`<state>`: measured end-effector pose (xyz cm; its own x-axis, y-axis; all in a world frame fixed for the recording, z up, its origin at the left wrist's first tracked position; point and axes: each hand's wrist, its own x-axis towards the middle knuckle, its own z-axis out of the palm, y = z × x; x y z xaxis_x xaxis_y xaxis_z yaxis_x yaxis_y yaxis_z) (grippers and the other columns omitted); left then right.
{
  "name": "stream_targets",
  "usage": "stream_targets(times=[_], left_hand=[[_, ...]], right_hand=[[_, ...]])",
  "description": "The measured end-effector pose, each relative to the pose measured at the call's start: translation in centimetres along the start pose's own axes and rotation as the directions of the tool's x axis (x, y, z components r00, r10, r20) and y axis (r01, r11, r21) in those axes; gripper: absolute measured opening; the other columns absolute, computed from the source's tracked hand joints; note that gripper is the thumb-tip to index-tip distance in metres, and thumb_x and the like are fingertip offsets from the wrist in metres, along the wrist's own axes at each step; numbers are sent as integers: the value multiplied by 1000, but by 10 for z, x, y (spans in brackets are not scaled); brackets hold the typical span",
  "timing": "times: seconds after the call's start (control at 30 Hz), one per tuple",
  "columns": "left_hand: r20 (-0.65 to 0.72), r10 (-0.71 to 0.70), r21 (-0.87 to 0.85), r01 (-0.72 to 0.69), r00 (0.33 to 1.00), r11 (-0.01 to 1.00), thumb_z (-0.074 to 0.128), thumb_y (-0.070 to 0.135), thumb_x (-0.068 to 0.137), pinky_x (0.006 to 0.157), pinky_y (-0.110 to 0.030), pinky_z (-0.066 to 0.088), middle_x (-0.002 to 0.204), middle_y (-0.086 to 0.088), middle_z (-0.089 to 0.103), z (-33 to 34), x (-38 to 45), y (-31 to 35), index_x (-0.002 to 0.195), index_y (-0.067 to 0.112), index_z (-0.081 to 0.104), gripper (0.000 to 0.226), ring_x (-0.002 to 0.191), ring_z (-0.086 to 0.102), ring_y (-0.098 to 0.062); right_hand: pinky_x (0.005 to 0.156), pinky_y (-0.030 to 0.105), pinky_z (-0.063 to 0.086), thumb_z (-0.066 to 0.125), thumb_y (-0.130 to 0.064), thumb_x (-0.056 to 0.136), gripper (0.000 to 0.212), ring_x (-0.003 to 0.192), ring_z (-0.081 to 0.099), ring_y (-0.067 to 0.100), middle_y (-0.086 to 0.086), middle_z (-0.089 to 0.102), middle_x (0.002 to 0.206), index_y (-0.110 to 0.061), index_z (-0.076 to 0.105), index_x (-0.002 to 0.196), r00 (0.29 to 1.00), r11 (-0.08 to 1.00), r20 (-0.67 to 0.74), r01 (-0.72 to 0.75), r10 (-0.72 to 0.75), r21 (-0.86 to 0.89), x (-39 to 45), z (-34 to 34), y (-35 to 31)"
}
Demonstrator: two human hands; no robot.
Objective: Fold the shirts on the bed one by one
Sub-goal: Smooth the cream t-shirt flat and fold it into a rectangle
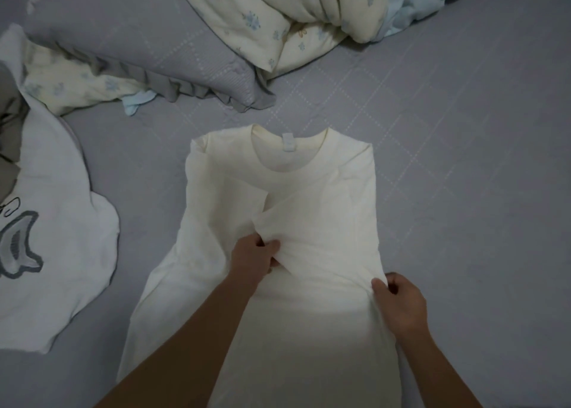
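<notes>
While the cream shirt [287,222] lies flat in the middle of the grey quilted bed [463,160], neck hole pointing away from the person and its small label [288,143] showing inside the collar, both sleeves are folded in across the chest. Each bare hand has cloth in it. The left hand [255,257] sits near the shirt's middle, thumb and fingers curled round a bunched fold where the sleeves cross. The right hand [398,302] is at the shirt's right edge, lower down, pinching that edge between thumb and bent fingers so the fabric puckers towards it. The hem end runs down towards the person and out of view.

Left of the shirt, well apart from it, a white garment [52,247] with a grey stitched motif lies crumpled on the bed. Beyond it, a grey ruffled pillow [139,45] rests near the top left, with a bit of pale floral cloth [71,83] tucked beside it. A floral cream quilt [278,21] with a pale blue side is heaped at the far edge.
</notes>
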<state>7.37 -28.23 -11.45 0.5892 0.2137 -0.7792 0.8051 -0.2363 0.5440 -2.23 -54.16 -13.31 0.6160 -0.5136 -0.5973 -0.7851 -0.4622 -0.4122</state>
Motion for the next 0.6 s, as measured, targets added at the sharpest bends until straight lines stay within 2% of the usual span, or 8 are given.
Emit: stream_targets(times=[0.13, 0.2, 0.27, 0.33, 0.4, 0.47, 0.53, 0.6], left_hand=[[-262, 171, 97, -150, 950, 984, 68, 28, 87, 62, -26, 50, 71, 3, 67, -17, 5, 11, 82, 18, 64, 12, 70, 63, -22], [-454, 316, 185, -259, 833, 948, 72, 30, 82, 68, -21, 40, 88, 0, 65, -41, 18, 27, 97, 20, 62, 21, 83, 60, -22], [-555, 395, 298, -268, 732, 916, 78, 32, 78, 88, -32, 39, 118, -11, 58, -73, 45, 45, 121, 16, 56, 51, 109, 53, -31], [-520, 349, 318, -203, 779, 926, 78, 43, 78, 102, -41, 36, 138, -11, 48, -105, 73, 64, 140, 19, 44, 75, 126, 45, -32], [-372, 294, 248, -211, 880, 945, 70, 57, 82, 100, -36, 41, 138, -7, 51, -128, 98, 81, 146, 20, 40, 79, 125, 50, -29], [-308, 256, 141, -222, 916, 965, 64, 66, 82, 103, -40, 46, 134, -10, 58, -143, 116, 99, 140, 16, 48, 78, 121, 57, -30], [-238, 196, 130, -169, 951, 977, 73, 59, 78, 97, -47, 52, 126, -13, 63, -153, 125, 114, 131, 11, 56, 73, 111, 63, -33], [-92, 176, 265, -147, 980, 953, 77, 31, 82, 90, -47, 56, 118, -12, 66, -156, 130, 117, 125, 10, 61, 50, 102, 65, -32]], right_hand=[[55, 23, 38, 65, -24, 82, 8, 64, 57, 8, -4, 65, 67, -19, 64, 75, 998, 995, 36, -62, 60, 72, 3, 4, -23], [52, 20, 42, 63, -29, 79, 14, 62, 59, 7, -7, 67, 66, -16, 68, 79, 996, 976, -18, -86, 91, 199, 17, 3, -44], [57, 21, 47, 64, -34, 79, 23, 62, 59, 9, -5, 66, 66, -12, 71, 81, 997, 961, -55, -43, 61, 273, 41, 1, -67], [68, 28, 50, 69, -36, 80, 24, 67, 59, 13, -2, 67, 69, -13, 72, 81, 997, 937, -74, 15, 12, 348, 68, -1, -94], [69, 30, 50, 72, -36, 81, 20, 66, 59, 10, -4, 68, 73, -17, 72, 85, 994, 905, -102, 75, -35, 418, 92, -3, -121], [67, 27, 51, 73, -38, 78, 22, 63, 60, 4, -8, 70, 76, -20, 73, 90, 991, 887, -113, 115, -72, 447, 110, -3, -143], [70, 28, 54, 75, -38, 77, 23, 69, 65, 8, -7, 73, 84, -22, 72, 93, 991, 892, -84, 131, -104, 432, 123, -1, -157], [72, 32, 54, 74, -35, 77, 18, 73, 65, 14, -6, 70, 81, -21, 69, 86, 989, 931, -86, 145, -122, 336, 131, -2, -162]])
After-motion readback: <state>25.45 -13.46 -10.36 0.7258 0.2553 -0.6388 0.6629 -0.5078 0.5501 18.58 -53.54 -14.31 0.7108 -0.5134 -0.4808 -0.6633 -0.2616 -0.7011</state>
